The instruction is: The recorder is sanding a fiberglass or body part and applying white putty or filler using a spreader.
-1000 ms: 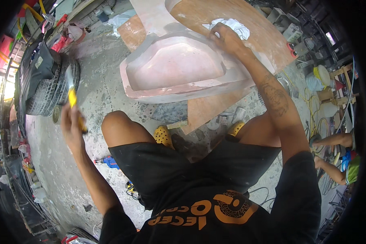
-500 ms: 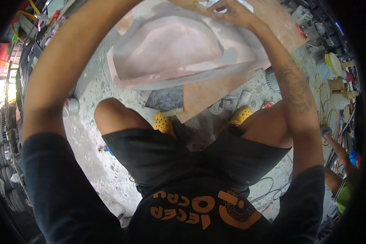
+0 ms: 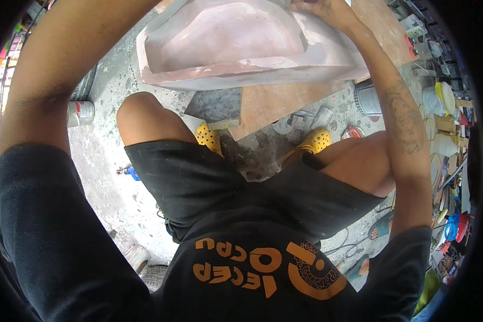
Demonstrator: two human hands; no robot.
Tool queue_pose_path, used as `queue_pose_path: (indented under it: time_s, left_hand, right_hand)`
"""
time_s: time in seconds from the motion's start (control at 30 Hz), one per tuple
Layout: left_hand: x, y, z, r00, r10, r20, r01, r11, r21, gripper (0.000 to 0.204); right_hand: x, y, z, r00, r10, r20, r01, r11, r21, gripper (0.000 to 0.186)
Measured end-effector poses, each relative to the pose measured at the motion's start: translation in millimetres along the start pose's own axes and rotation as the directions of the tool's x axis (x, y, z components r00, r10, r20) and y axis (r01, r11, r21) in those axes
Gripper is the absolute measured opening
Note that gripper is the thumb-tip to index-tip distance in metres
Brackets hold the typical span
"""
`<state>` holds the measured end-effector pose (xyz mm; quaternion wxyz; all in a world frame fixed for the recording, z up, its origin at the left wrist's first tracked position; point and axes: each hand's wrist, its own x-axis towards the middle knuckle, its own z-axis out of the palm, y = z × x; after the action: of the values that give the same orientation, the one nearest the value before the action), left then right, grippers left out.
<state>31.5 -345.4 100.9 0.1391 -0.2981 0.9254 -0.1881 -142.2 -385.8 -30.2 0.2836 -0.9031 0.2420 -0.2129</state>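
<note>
A large moulded panel (image 3: 236, 37), whitish pink with grey patches and a sunken curved middle, lies before my knees. At the upper edge of the view, my right hand (image 3: 327, 12) is over the panel's far right part. Its fingers are curled together, partly cut off by the edge; a small dark bit shows at them, too little to name. My left arm reaches up past the panel's left side, and the left hand is out of view beyond the upper edge.
Under the panel lie a brown board (image 3: 279, 110) and a dark sheet (image 3: 214, 107). A can (image 3: 81, 114) and a blue tool (image 3: 129, 172) are at left. A grey bucket (image 3: 368, 99) stands at right, near cluttered shelves. Another person's feet (image 3: 381, 226) show at lower right.
The panel sits higher in the view as my view has shifted. My right hand has moved up and right, partly out of view. Another person's arm at far right has left the view.
</note>
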Motion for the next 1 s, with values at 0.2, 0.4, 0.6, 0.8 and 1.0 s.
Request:
queue_pose_path:
  time_s: [0.2, 0.4, 0.6, 0.8, 1.0]
  left_hand:
    - [8, 8, 4, 0.999, -0.036, 0.002, 0.036, 0.992, 0.121, 0.02]
    - [14, 5, 14, 0.996, -0.047, -0.079, 0.054, 0.995, 0.086, 0.021]
    - [10, 2, 23, 0.987, -0.039, -0.157, 0.06, 0.99, 0.131, 0.023]
    - [5, 6, 17, 0.989, -0.122, -0.085, 0.124, 0.992, 0.029, 0.024]
    - [-1, 2, 16, 0.993, -0.111, -0.029, 0.114, 0.989, 0.092, 0.025]
  right_hand:
    - [1, -10, 0, 1.0, 0.013, 0.007, -0.012, 0.988, -0.152, 0.016]
    - [-1, -4, 1, 1.0, -0.017, -0.01, 0.015, 0.981, -0.194, 0.017]
    - [1, -5, 1, 1.0, 0.006, -0.007, -0.008, 0.958, -0.287, 0.023]
    - [0, -2, 7, 0.999, 0.001, -0.054, -0.021, 0.927, -0.374, 0.029]
    - [3, -15, 6, 0.995, 0.089, -0.046, -0.099, 0.914, -0.392, 0.029]
